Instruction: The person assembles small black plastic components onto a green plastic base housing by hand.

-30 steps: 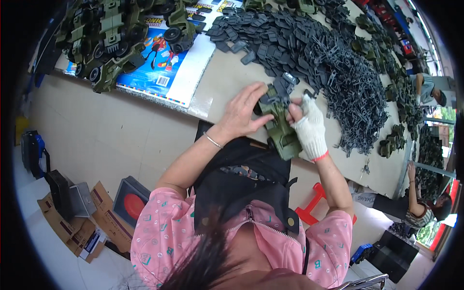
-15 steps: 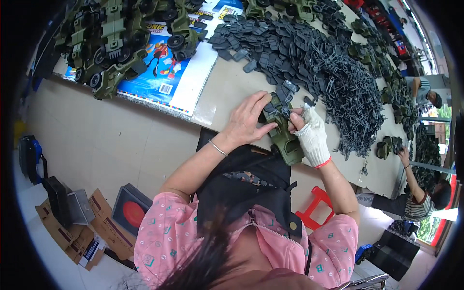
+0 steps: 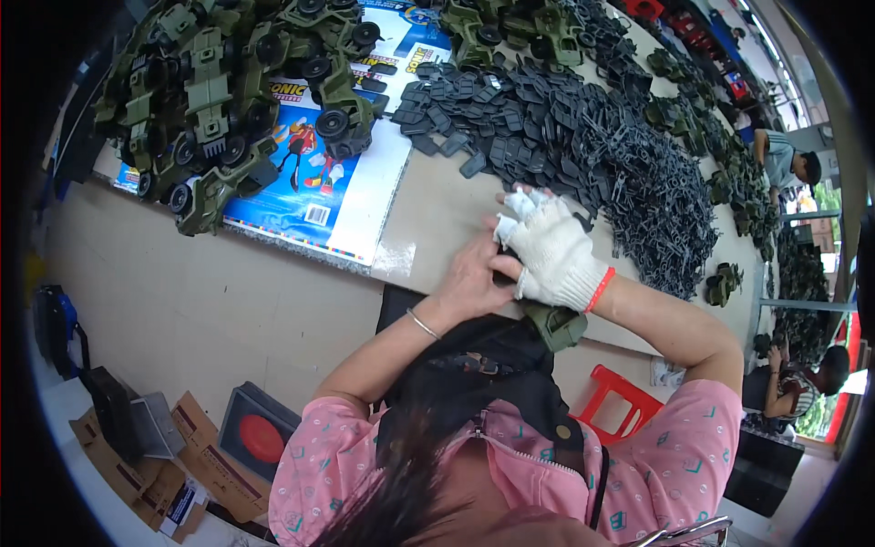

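Note:
A green toy military truck [image 3: 554, 325] lies at the table's near edge, its lower end sticking out below my hands and most of its body covered. My left hand [image 3: 476, 272], with a bracelet at the wrist, is closed around the truck's left side. Across its top lies my right hand [image 3: 558, 253] in a white glove with bare fingertips. Its fingers bend over the truck's far part and press against it, and its thumb meets my left hand. Any small part between the fingers is hidden. Just beyond is a heap of dark grey flat plastic parts [image 3: 510, 118].
Thin dark grey parts [image 3: 661, 205] are heaped to the right. Green toy trucks [image 3: 208, 87] are piled at the far left on a printed blue sheet [image 3: 296, 196]. A red stool [image 3: 620, 404] stands below the table. Two other people are at the right.
My right hand has swung left and over the truck's top, covering it. The view has shifted slightly. The person at the right has drawn an arm back from a truck.

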Available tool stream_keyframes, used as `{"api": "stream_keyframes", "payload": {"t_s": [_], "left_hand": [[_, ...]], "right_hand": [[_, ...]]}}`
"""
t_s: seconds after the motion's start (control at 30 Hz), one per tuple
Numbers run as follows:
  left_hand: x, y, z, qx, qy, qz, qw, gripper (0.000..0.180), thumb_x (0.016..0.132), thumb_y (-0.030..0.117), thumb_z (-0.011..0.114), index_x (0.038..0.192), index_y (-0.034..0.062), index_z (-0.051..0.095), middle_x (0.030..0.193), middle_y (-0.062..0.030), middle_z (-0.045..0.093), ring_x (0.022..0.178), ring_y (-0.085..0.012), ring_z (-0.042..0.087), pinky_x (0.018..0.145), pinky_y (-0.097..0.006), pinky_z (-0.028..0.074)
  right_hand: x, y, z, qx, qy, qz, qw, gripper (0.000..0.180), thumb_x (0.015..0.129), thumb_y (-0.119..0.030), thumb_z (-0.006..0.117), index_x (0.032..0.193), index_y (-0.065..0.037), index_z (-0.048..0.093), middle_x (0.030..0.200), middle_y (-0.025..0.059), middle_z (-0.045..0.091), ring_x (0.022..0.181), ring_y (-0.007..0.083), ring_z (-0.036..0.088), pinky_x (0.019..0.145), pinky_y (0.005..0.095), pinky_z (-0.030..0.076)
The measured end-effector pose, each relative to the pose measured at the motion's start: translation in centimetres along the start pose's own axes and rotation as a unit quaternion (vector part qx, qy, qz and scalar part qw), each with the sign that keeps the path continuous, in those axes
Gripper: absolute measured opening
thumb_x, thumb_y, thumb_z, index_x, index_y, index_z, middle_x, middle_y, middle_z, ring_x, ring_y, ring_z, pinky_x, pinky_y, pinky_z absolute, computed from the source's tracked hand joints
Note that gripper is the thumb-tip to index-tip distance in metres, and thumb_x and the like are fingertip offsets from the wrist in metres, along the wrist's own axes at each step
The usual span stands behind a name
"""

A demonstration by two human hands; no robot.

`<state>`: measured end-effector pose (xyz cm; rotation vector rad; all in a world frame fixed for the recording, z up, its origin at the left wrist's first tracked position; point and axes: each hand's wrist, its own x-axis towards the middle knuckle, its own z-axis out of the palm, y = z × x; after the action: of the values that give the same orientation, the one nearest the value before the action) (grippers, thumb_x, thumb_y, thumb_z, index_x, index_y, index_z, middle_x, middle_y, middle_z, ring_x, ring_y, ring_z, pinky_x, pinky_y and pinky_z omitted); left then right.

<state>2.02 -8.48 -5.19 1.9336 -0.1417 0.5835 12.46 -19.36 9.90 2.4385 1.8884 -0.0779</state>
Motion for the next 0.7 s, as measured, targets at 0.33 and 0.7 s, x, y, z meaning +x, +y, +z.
{"api": "stream_keyframes", "payload": {"t_s": [0.33,0.7], "left_hand": [[-0.1,0.6,0.3,0.007,0.024,-0.022,0.999,0.074,0.074,0.022,0.084,0.134,-0.0032,0.050,0.122,-0.0213,0.057,0.115,-0.0422,0.057,0.100,-0.050,0.048],[0.7,2.6,-1.6,-0.054,0.123,-0.132,0.982,0.078,0.071,0.019,0.089,0.137,0.0015,0.052,0.122,-0.0212,0.064,0.112,-0.0416,0.063,0.097,-0.047,0.052]], "right_hand": [[1.7,1.1,-0.7,0.034,-0.075,-0.076,0.994,0.044,0.087,-0.035,0.071,0.118,-0.004,0.069,0.127,0.0197,0.060,0.128,0.0405,0.055,0.113,0.0562,0.038],[1.4,0.8,-2.3,0.112,0.013,0.066,0.991,0.076,0.086,-0.055,0.071,0.139,-0.003,0.056,0.138,0.0221,0.054,0.131,0.0442,0.051,0.111,0.0510,0.040]]}}
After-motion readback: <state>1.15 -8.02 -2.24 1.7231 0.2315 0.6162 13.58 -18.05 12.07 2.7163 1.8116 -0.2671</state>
